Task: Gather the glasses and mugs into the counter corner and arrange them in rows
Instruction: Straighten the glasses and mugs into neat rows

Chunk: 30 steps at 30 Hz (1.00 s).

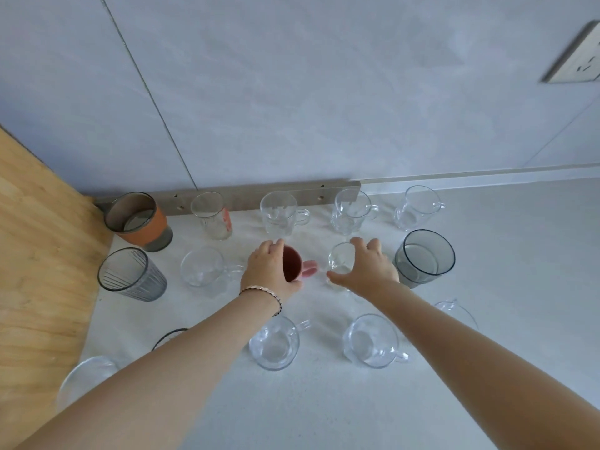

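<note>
Already most of the glassware stands in three loose rows on the pale tabletop (324,414), running out from the corner where the wooden panel (39,254) meets the wall at far left. The middle row, read from that corner, starts with a ribbed grey tumbler (130,274) and a clear mug (203,267). Next comes the left hand (269,269), its fingers curled over the far rim of the pink mug (292,264) and its palm against the mug's left side, so it grips the mug from above. The mug stands upright with its handle pointing right, straight at the small clear glass (339,258) just beside it. The right hand (367,267) is draped over that glass, fingers curved past the far rim and thumb stretched along the near side, and it appears to hold it. Further right stands a smoky grey tumbler (423,256), close by that hand. The narrow gap between the mug's handle and the small glass looks like the thing to mind. Each hand already has the nearer piece, and the corner lies left and away, so closing up the row probably means shifting both pieces leftward without the handle knocking the glass.
</note>
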Motion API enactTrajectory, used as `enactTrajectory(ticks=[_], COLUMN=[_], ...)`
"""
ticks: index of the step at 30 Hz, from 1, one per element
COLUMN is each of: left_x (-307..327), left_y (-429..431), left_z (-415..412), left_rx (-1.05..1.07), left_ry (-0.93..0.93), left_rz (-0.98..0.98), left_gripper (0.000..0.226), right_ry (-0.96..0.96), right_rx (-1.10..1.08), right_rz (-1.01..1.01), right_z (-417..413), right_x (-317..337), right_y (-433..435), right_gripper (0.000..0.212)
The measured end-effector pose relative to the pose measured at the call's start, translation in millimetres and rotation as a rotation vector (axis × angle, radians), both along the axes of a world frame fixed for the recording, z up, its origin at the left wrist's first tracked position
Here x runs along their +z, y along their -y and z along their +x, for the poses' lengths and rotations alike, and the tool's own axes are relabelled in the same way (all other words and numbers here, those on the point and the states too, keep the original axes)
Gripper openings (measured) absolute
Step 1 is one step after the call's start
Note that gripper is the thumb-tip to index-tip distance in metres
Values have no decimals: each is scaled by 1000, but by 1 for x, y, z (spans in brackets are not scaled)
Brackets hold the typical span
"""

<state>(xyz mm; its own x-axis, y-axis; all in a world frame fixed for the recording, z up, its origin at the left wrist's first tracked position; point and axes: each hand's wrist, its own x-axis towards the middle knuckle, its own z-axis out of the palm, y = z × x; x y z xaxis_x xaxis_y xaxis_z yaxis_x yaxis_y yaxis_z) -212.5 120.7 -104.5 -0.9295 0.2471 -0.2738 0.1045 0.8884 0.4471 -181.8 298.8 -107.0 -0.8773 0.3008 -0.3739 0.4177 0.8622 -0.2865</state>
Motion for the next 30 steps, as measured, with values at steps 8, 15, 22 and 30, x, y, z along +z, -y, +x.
enactTrajectory(ticks=[8, 15, 22, 30], left_x=[1, 1, 5, -3], left_y=[0, -1, -32, -112], left_z=[2, 2, 6, 4], left_rx=[47, 67, -100, -291], left_ry=[-36, -32, -186, 82], left_rz=[36, 60, -208, -63], left_gripper=[83, 80, 102, 104], right_ry=[27, -15, -273, -86], right_rx=[376, 460, 510, 280], right_rz=[-50, -45, 47, -60], right_z=[4, -2, 9, 30], right_x=[-2, -3, 24, 20], right_y=[-44, -53, -86, -144], right_gripper=[96, 89, 104, 109])
